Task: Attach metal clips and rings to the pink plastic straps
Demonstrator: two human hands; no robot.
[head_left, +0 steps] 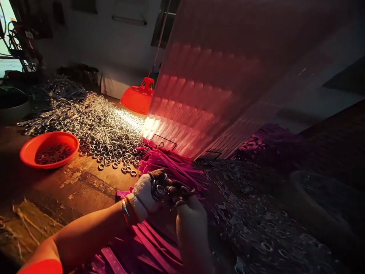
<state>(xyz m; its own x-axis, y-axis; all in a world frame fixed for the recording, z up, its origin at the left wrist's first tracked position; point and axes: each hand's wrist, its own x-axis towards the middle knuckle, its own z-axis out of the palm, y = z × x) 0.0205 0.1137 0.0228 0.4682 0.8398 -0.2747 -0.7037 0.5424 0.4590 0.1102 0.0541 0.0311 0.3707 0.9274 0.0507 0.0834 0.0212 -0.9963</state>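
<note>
Gripping metal rings (158, 189), gloved left hand (146, 195) meets right hand (190, 213) over unlabelled pink straps (173, 166).

Left hand (145, 194) in a white knit cloth glove, gripping shiny metal rings (158, 189). Loose ring pile (108, 133) glints silver, polished. Magenta straps (171, 165) look smooth, slightly glossy plastic or coated webbing. Orange bowl (49, 149) glossy plastic. Tabletop (57, 194) worn, rough, stained wood. Translucent ribbed sheet (216, 91), plastic.

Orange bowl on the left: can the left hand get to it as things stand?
Probably yes. The orange bowl sits left of the left hand across bare tabletop, but that hand appears to be holding metal rings.
</note>
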